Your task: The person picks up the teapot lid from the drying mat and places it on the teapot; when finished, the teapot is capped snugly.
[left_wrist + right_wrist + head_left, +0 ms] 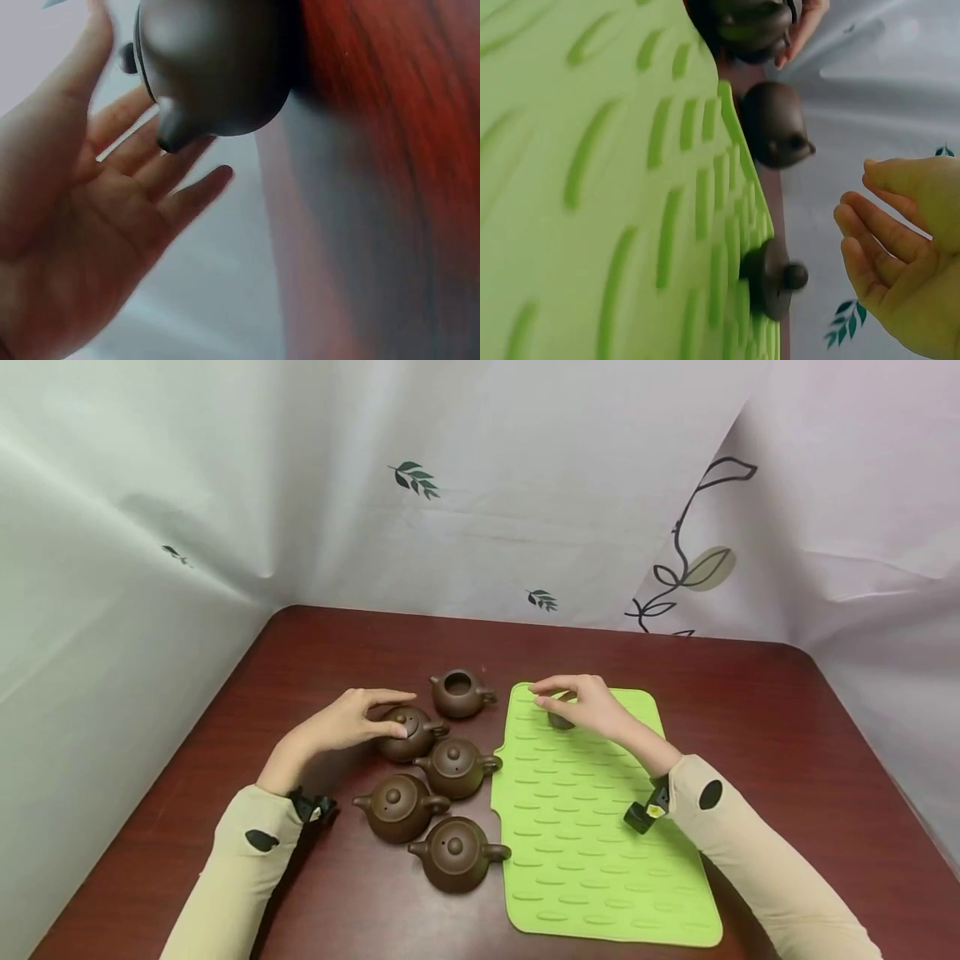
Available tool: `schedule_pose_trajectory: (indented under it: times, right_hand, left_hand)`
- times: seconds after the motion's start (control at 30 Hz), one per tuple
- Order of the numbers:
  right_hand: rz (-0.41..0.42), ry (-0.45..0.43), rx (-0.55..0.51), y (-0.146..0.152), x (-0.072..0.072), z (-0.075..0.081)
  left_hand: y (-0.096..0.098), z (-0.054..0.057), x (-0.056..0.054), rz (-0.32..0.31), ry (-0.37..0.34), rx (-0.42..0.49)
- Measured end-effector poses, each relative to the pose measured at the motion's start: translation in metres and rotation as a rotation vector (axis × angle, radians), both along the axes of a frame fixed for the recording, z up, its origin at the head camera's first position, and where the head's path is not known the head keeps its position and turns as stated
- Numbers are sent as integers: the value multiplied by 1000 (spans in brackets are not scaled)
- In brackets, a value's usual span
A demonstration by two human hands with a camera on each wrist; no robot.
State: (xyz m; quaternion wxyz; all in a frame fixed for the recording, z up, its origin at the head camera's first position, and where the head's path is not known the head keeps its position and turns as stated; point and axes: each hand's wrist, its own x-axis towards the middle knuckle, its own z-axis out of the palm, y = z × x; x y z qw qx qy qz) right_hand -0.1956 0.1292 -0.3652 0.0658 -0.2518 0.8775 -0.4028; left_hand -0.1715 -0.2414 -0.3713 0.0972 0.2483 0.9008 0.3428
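My left hand [356, 718] is beside and partly over a lidded brown teapot [408, 743]. Its thumb is near the lid, and in the left wrist view the loosely spread fingers reach behind the pot's spout [176, 131] without visibly gripping it. My right hand [592, 706] hovers over the far left part of a green mat [585, 827], above a small brown lid [772, 279] that lies there. Between its relaxed fingers and the lid there is a gap in the right wrist view. A teapot without a lid [459, 697] stands left of the mat, its round mouth showing.
Three more lidded teapots stand nearer on the dark red table [337, 902]: one [457, 768] by the mat's edge, another [397, 810] to its left, and one [456, 860] in front. White curtains [525, 510] with leaf prints enclose the table behind and at both sides.
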Motion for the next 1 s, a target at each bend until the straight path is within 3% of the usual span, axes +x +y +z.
schedule_pose_trajectory:
  times: [0.13,0.2,0.4,0.53,0.63,0.77,1.0]
  right_hand:
    - [-1,19,-19,6,-3,-1]
    - [-13,26,-20,9,-5,-1]
    - [-36,-11,10,18,-5,-15]
    - [-8,-59,36,17,0,-24]
    - [18,-66,60,15,3,-26]
    - [8,-62,108,13,2,-26]
    - [-73,-66,135,15,-2,-24]
  left_hand:
    - [-4,-3,-18,51,-35,149]
    - [-3,-4,-30,39,-62,192]
    - [11,-9,-60,-152,-202,171]
    - [17,-10,-64,-239,-260,100]
    - [19,-9,-62,-263,-256,45]
    - [20,-12,-61,-260,-247,23]
    - [24,-16,-69,-243,-234,81]
